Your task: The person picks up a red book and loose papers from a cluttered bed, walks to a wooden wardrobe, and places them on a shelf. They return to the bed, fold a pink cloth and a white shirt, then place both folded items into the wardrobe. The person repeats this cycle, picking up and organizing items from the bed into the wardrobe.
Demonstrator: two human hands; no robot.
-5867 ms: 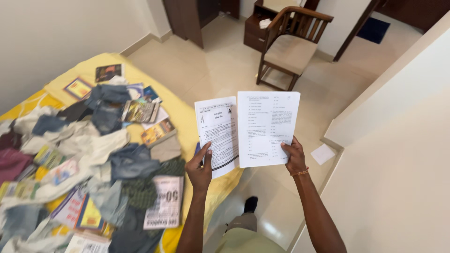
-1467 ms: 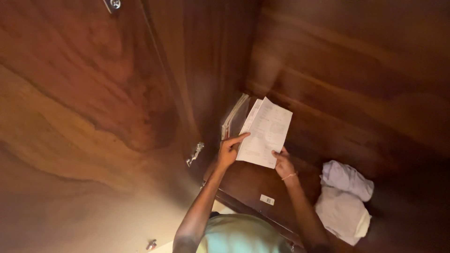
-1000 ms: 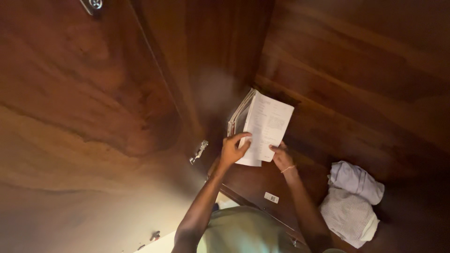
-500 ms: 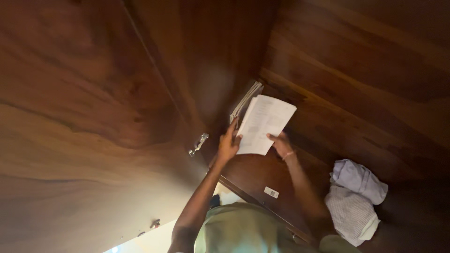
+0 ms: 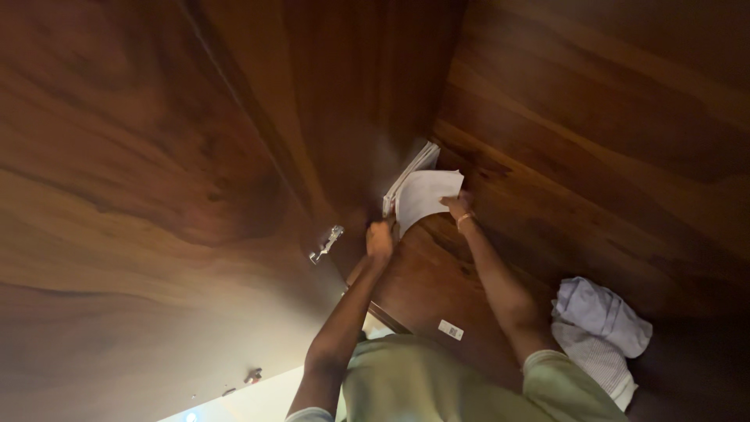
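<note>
I look into a dark wooden cupboard. My right hand [image 5: 457, 209] grips a white printed booklet [image 5: 422, 197] by its right edge and holds it upright on the shelf [image 5: 426, 289], against a thin stack of papers [image 5: 412, 167] that leans on the left inner wall. My left hand [image 5: 380, 237] rests at the lower front edge of that stack, beside the booklet's bottom corner; whether its fingers pinch the papers is hidden by the dim light.
A bundle of pale folded cloth [image 5: 600, 327] lies on the same shelf at the right. The open cupboard door [image 5: 156, 195] fills the left, with a metal latch [image 5: 326, 244] on its edge. A small white sticker [image 5: 450, 330] marks the shelf's front.
The booklets went from the room with the bed into the cupboard. Over the last second my right hand pushed the booklet deeper and upright against the stack; my left hand dropped to its lower edge.
</note>
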